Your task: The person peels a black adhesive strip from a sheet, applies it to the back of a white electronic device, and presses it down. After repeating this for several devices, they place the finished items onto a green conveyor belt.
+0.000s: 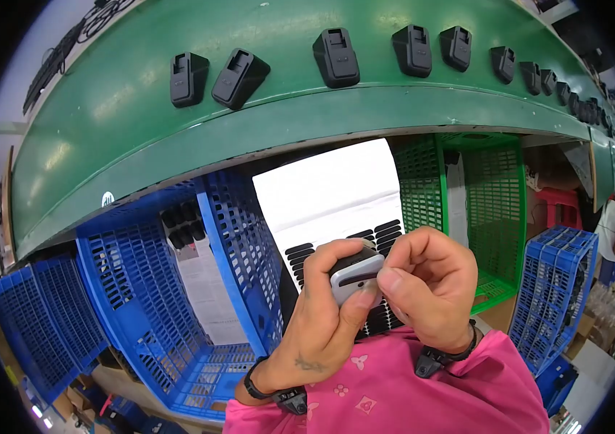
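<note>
My left hand (322, 318) is wrapped round a small device with a black body and a light grey, rounded face (351, 289), which is turned up toward me. A narrow black strip (360, 278) lies lengthwise on that face, above a small dark dot. At the strip's right end the thumb and forefinger of my right hand (426, 289) are pinched together; the fingers partly hide what they grip. Below my hands, a white sheet (329, 192) carries rows of black oblong adhesive pads (387, 235) like the strip.
Several black cradle-shaped units (336, 58) stand along the green bench (264, 29) ahead. A large blue crate (231, 253) sits to my left, with black parts and paper inside. To the right are a green crate (495, 210) and another blue crate (553, 278).
</note>
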The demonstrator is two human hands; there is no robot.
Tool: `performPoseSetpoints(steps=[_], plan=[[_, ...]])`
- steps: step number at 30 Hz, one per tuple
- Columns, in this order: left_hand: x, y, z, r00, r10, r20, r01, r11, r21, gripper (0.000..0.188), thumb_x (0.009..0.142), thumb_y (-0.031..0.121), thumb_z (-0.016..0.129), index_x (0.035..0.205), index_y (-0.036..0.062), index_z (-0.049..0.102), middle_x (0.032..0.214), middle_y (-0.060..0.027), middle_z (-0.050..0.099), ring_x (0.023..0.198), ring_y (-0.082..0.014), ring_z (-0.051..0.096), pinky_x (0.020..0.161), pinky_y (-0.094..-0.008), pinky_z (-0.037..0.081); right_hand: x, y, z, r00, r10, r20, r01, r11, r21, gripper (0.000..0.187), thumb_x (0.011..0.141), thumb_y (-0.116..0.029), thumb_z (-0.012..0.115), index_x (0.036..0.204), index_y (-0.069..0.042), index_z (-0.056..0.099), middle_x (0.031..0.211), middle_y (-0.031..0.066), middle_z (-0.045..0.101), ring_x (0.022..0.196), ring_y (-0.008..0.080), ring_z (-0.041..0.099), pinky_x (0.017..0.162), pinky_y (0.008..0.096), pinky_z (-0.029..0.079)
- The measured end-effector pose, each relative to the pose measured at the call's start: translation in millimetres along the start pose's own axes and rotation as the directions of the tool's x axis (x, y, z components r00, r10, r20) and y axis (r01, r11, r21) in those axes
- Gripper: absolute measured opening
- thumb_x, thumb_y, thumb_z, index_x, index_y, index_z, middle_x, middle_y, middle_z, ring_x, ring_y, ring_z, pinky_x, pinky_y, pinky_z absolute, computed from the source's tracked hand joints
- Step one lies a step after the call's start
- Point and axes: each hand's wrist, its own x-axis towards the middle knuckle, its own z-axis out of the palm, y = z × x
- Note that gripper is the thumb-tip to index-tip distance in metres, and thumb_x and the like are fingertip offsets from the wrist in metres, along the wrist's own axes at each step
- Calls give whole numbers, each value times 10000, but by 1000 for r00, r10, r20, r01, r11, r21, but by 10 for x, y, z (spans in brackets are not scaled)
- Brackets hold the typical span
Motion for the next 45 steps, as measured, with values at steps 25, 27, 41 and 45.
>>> performPoseSetpoints(steps=[25,27,41,45], plan=[[7,-34,32,998,-49,45,49,999,7,410,942,107,450,1284,12,245,873,-77,520,665,-83,485,574,-213,406,28,-2,-37,999,32,-36,-33,999,-32,69,855,40,566,894,74,519,740,97,620,629,103,608,551,227,508],[5,-37,42,998,-53,42,53,999,10,414,940,108,454,1285,13,245,878,-77,521,664,-83,485,575,-213,408,28,8,-37,999,-1,-46,-1,999,-54,72,849,48,570,893,72,519,741,94,618,625,99,608,546,220,504],[27,51,121,991,-131,-7,130,985,-114,413,935,152,501,1269,-8,319,1115,-180,479,903,-238,554,790,-343,452,14,-19,6,988,-21,-152,8,996,-86,113,803,-14,625,827,35,526,705,43,584,568,41,515,492,175,397],[31,59,124,987,-162,12,162,980,-116,414,934,155,500,1270,-10,321,1132,-185,473,906,-247,557,797,-346,453,11,-49,-8,988,14,-151,-20,999,-39,121,804,-25,626,818,32,520,685,35,575,515,19,461,434,171,343]])
